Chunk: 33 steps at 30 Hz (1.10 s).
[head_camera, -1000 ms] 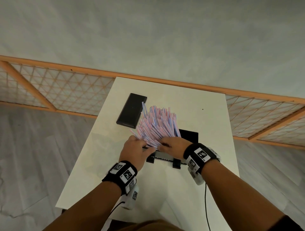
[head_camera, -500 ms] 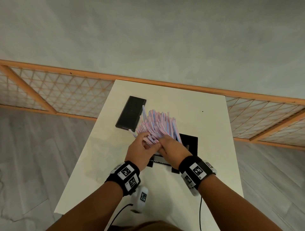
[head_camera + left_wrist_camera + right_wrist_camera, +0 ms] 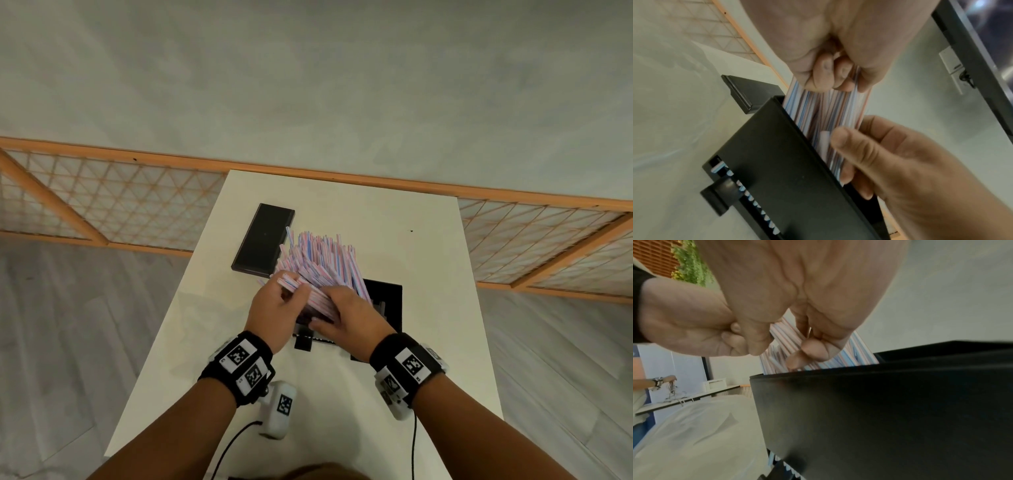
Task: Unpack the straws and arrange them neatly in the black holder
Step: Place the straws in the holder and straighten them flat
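A thick bundle of pink, blue and white striped straws (image 3: 320,260) stands slanted in the open black holder (image 3: 388,301), fanning away from me. My left hand (image 3: 277,301) grips a handful at the bundle's left side, fingers curled round the straws (image 3: 828,76). My right hand (image 3: 342,308) holds the lower right part, with its thumb (image 3: 846,138) on the front and its fingers reaching down inside the holder (image 3: 787,170). In the right wrist view my right hand (image 3: 809,347) curls among the straws (image 3: 857,356) above the holder's wall (image 3: 879,410). Straw ends show in the bottom slot (image 3: 756,207).
The holder's black lid (image 3: 263,240) lies flat on the white table (image 3: 428,267), behind and left of the bundle. What looks like clear plastic wrap (image 3: 694,426) lies left of the holder. A wooden lattice screen (image 3: 113,205) runs behind the table. Another person's arm (image 3: 659,382) shows far off.
Both hands have risen from the straws' lower ends and closed in on the bundle. The left hand now grips a handful higher up. The fanned straws stand more gathered.
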Motion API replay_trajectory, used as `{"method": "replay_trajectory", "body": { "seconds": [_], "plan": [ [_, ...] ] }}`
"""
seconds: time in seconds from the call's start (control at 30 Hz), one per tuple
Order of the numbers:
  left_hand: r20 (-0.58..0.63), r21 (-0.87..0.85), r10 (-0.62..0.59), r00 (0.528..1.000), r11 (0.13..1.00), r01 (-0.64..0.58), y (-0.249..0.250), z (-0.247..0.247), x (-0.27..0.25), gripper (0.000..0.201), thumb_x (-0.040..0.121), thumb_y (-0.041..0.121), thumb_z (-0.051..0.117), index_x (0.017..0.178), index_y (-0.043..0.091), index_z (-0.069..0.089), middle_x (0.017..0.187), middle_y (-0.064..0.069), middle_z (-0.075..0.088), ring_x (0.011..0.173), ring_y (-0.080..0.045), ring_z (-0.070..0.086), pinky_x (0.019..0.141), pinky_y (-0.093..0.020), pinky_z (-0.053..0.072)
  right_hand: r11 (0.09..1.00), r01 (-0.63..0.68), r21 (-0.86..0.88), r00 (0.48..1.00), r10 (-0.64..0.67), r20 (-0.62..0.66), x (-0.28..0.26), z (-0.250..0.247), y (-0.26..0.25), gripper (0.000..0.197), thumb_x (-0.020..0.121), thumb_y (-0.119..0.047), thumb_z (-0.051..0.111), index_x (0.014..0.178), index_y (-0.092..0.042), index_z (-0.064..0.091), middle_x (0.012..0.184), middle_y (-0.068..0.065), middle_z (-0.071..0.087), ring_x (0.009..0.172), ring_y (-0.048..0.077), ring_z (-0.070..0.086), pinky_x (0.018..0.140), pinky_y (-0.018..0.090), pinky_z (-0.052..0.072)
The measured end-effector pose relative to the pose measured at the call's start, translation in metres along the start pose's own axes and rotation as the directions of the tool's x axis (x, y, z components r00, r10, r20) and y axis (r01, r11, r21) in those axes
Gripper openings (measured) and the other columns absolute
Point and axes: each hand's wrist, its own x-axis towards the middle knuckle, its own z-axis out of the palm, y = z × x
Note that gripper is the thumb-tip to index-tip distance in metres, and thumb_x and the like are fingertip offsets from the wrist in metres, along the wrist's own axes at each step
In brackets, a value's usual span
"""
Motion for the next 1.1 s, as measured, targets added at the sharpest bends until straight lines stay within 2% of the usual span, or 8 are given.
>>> {"method": "replay_trajectory", "body": {
  "seconds": [0.13, 0.23, 0.33, 0.4, 0.53, 0.7, 0.97, 1.1],
  "plan": [
    [0.010, -0.115, -0.022, 1.000, 0.993, 0.023, -0.001, -0.002, 0.002, 0.011, 0.099, 0.027, 0.064, 0.107, 0.025, 0.071, 0.103, 0.006, 0.076, 0.097, -0.010, 0.072, 0.086, -0.034, 0.056, 0.992, -0.026, -0.121, 1.000, 0.026, -0.002, 0.003, 0.005, 0.006, 0.048, 0.094, -0.040, 0.062, 0.137, -0.024, 0.049, 0.128, 0.004, 0.056, 0.111, 0.023, 0.060, 0.091, 0.040, 0.053],
    [0.005, -0.201, -0.092, 0.996, 0.975, 0.091, -0.007, -0.003, -0.002, 0.011, 0.099, 0.031, 0.064, 0.099, 0.023, 0.071, 0.084, 0.008, 0.074, 0.075, -0.008, 0.068, 0.072, -0.032, 0.051, 0.981, -0.010, -0.192, 1.000, 0.005, -0.026, 0.007, 0.003, 0.002, 0.033, 0.099, -0.036, 0.054, 0.130, -0.022, 0.053, 0.121, 0.006, 0.060, 0.103, 0.029, 0.063, 0.081, 0.041, 0.054],
    [-0.029, -0.190, -0.117, 0.993, 0.976, 0.109, -0.008, -0.006, -0.006, 0.019, 0.098, 0.034, 0.066, 0.090, 0.016, 0.067, 0.069, 0.008, 0.065, 0.058, -0.006, 0.056, 0.061, -0.026, 0.042, 0.957, 0.017, -0.291, 1.000, -0.017, 0.002, 0.009, -0.001, -0.001, 0.039, 0.101, -0.033, 0.050, 0.138, -0.023, 0.050, 0.128, 0.006, 0.060, 0.106, 0.029, 0.064, 0.081, 0.041, 0.055],
    [-0.039, -0.160, -0.103, 0.994, 0.982, 0.096, -0.008, -0.007, -0.008, 0.016, 0.094, 0.034, 0.070, 0.101, 0.020, 0.067, 0.079, 0.006, 0.072, 0.064, -0.004, 0.063, 0.062, -0.023, 0.047, 0.924, 0.010, -0.383, 0.998, 0.015, 0.064, 0.010, -0.003, -0.001, 0.032, 0.101, -0.029, 0.048, 0.132, -0.022, 0.051, 0.123, 0.007, 0.060, 0.101, 0.030, 0.065, 0.078, 0.042, 0.056],
    [-0.037, -0.080, -0.103, 0.994, 0.992, 0.100, -0.014, -0.013, -0.011, 0.038, 0.087, 0.037, 0.078, 0.118, 0.027, 0.058, 0.084, -0.001, 0.075, 0.082, -0.012, 0.072, 0.079, -0.028, 0.056, 0.848, -0.035, -0.528, 0.976, 0.142, 0.163, 0.009, -0.002, 0.007, 0.015, 0.101, -0.020, 0.048, 0.114, -0.016, 0.055, 0.114, 0.009, 0.062, 0.097, 0.031, 0.066, 0.078, 0.041, 0.055],
    [-0.024, 0.093, -0.110, 0.994, 0.989, 0.112, -0.015, -0.024, -0.013, 0.038, 0.089, 0.039, 0.076, 0.120, 0.033, 0.054, 0.077, 0.003, 0.064, 0.076, -0.010, 0.063, 0.074, -0.020, 0.047, 0.871, -0.061, -0.487, 0.967, 0.173, 0.189, 0.010, -0.011, 0.010, 0.022, 0.100, -0.027, 0.050, 0.115, -0.013, 0.058, 0.114, 0.009, 0.062, 0.104, 0.030, 0.063, 0.085, 0.038, 0.051],
    [-0.185, 0.050, -0.087, 0.979, 0.994, 0.098, -0.020, -0.032, -0.017, 0.039, 0.086, 0.031, 0.080, 0.107, 0.022, 0.049, 0.072, 0.001, 0.055, 0.059, -0.005, 0.052, 0.066, -0.022, 0.047, 0.927, 0.016, -0.375, 0.991, 0.036, 0.132, 0.011, -0.008, 0.002, 0.025, 0.102, -0.036, 0.049, 0.107, -0.021, 0.068, 0.100, 0.004, 0.065, 0.088, 0.023, 0.063, 0.077, 0.039, 0.055],
    [-0.166, 0.066, -0.217, 0.962, 0.971, 0.230, -0.025, -0.032, -0.010, 0.057, 0.080, 0.047, 0.082, 0.121, 0.030, 0.045, 0.093, 0.001, 0.060, 0.084, -0.013, 0.061, 0.073, -0.026, 0.047, 0.930, 0.010, -0.367, 0.988, 0.048, 0.150, 0.014, 0.006, 0.003, 0.029, 0.101, -0.040, 0.045, 0.102, -0.027, 0.071, 0.100, 0.000, 0.067, 0.092, 0.022, 0.064, 0.078, 0.042, 0.056]
  ]
}}
